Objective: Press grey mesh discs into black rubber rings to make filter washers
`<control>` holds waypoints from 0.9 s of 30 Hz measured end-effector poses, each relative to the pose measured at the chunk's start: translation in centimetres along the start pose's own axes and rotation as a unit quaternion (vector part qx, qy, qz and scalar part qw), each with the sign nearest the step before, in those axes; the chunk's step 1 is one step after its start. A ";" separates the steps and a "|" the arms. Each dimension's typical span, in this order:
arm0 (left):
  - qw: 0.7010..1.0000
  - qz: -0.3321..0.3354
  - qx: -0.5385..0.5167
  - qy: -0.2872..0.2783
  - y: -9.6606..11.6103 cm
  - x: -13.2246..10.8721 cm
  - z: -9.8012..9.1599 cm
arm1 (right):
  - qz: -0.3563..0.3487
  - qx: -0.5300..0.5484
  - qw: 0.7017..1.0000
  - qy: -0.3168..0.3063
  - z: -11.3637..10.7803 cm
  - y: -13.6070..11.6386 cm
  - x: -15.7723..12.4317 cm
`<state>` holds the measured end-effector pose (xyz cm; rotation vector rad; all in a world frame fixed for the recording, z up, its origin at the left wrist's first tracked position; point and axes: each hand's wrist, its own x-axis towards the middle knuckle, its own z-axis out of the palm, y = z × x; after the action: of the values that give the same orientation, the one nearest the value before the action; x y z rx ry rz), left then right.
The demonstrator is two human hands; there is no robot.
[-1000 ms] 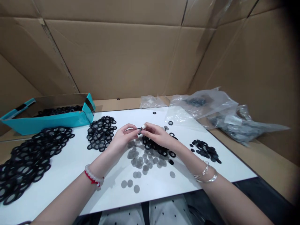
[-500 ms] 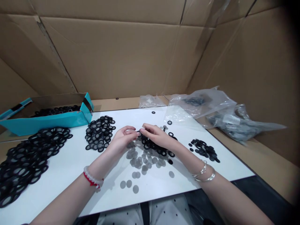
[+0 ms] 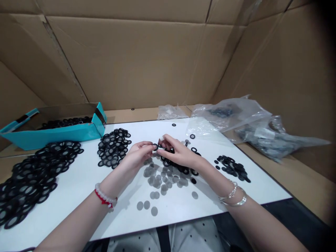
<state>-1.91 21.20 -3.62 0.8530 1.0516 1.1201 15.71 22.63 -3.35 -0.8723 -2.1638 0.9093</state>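
Observation:
My left hand pinches a black rubber ring between thumb and fingertips, above the middle of the white table. Close beside it, my right hand has its thumb and fingers curled together, with a small dark piece at the tips that is too small to make out. Beneath the right hand lies a pile of black rings, partly hidden by it. Loose grey mesh discs are scattered on the table below both hands.
Rings with grey centres form a heap left of my hands and a larger heap farther left. Behind stands a blue box with more rings. Small black pieces and plastic bags lie right. Cardboard walls enclose the table.
The fingertips of my right hand have drawn slightly apart from my left hand's, and the black ring in the left fingers shows more plainly. The view has shifted slightly.

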 end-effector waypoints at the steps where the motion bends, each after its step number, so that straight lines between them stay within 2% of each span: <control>1: 1.000 -0.008 -0.005 -0.003 0.0 0.1 0.0 | -0.016 -0.010 1.000 0.004 -0.2 -0.1 0.0; 5: 0.999 -0.027 -0.005 -0.031 -0.2 -0.2 0.4 | -0.075 -0.036 0.997 0.001 -0.1 -0.3 0.1; 8: 0.998 -0.028 0.032 -0.037 -0.1 -0.4 0.6 | -0.052 -0.039 0.998 0.021 0.2 0.0 0.1; 10: 0.991 0.006 0.132 -0.030 0.4 -0.2 -0.1 | -0.018 -0.046 0.999 0.022 0.0 0.2 0.0; 12: 0.954 0.081 0.290 -0.004 1.2 0.3 -1.7 | 0.006 -0.061 0.998 -0.014 -0.6 0.5 -0.2; 14: 0.880 0.163 0.444 0.051 2.1 0.8 -3.8 | 0.003 -0.070 0.993 -0.098 -1.2 0.7 -0.3; 17: 0.766 0.214 0.591 0.133 2.8 1.2 -6.3 | -0.038 -0.079 0.971 -0.225 -1.4 0.9 -0.6; 19: 0.696 0.233 0.659 0.162 2.6 1.1 -6.6 | -0.064 -0.095 0.960 -0.256 -1.0 1.0 -0.8; 21: 0.641 0.259 0.704 0.162 1.9 0.9 -5.6 | -0.078 -0.107 0.955 -0.264 -0.5 1.1 -0.9; 22: 0.629 0.272 0.713 0.149 1.4 0.8 -4.8 | -0.081 -0.108 0.955 -0.265 -0.3 1.2 -0.9; 23: 0.631 0.278 0.715 0.118 0.8 0.7 -3.9 | -0.080 -0.107 0.955 -0.266 -0.2 1.2 -0.9; 25: 0.653 0.272 0.705 0.052 -0.3 0.8 -2.1 | -0.076 -0.102 0.954 -0.272 -0.1 1.2 -0.9; 27: 0.664 0.267 0.698 0.014 -1.2 1.3 -0.7 | -0.067 -0.104 0.952 -0.279 -0.2 1.0 -0.8</control>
<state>-2.15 22.23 -5.26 2.5045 1.7249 0.5567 16.67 22.67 -4.25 -0.5935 -2.8092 0.9530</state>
